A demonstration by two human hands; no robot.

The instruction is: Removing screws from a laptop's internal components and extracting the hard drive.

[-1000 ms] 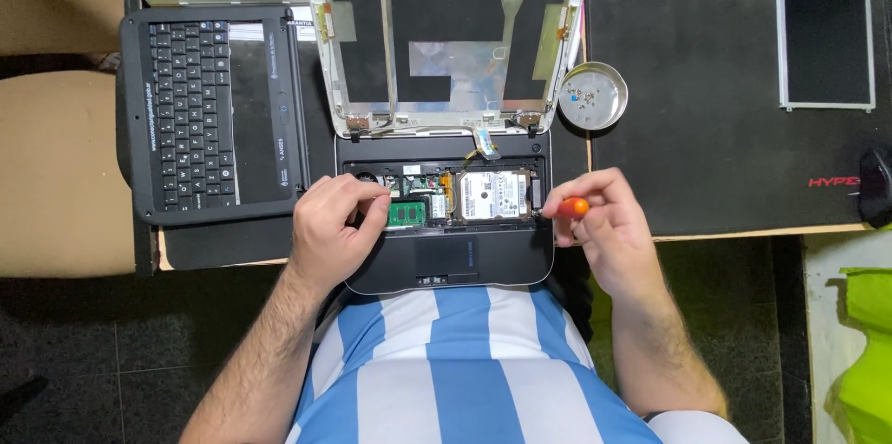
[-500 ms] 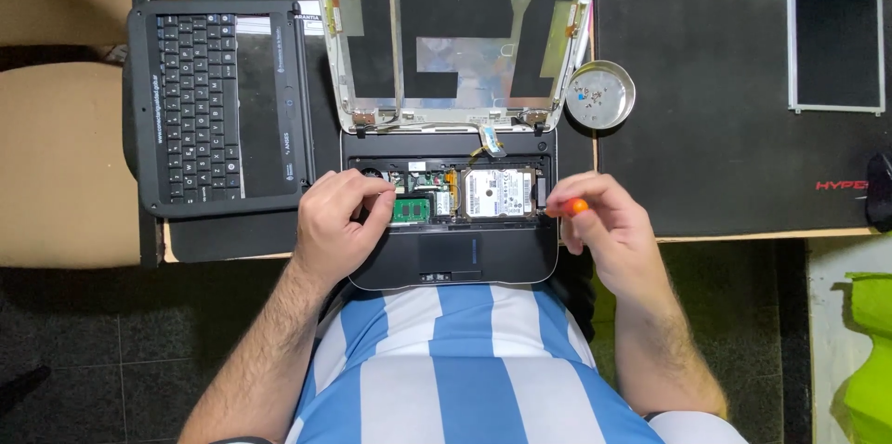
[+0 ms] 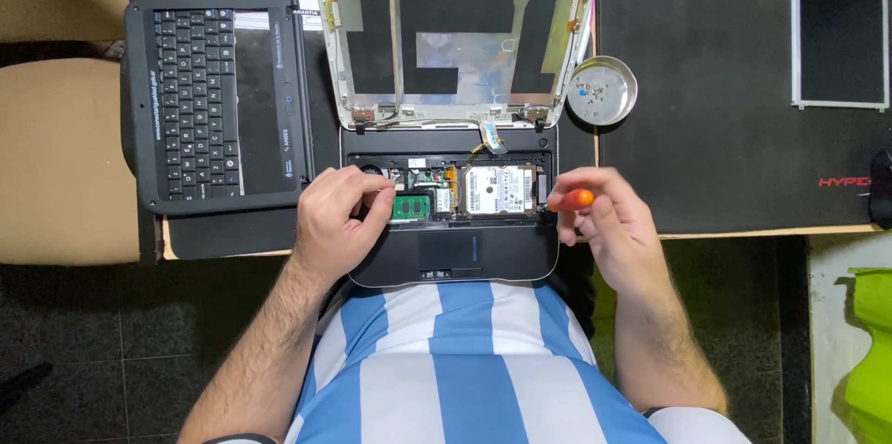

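An opened small laptop base (image 3: 483,254) lies in front of me with its hard drive (image 3: 500,190) and green memory board (image 3: 411,207) exposed. My left hand (image 3: 336,221) rests on the base's left side, fingertips curled at the edge of the green board. My right hand (image 3: 609,226) grips a screwdriver with an orange handle (image 3: 576,199), its tip hidden near the base's right edge by the hard drive. The stripped white screen lid (image 3: 455,35) stands open behind the base.
A removed black keyboard panel (image 3: 218,100) lies to the left. A round metal dish with small screws (image 3: 602,91) sits right of the lid. A dark mat (image 3: 725,100) covers the desk, with a bare display panel (image 3: 841,26) at far right.
The view has shifted slightly. My right hand has edged a little to the right and down with the screwdriver; my left hand stays at the green board.
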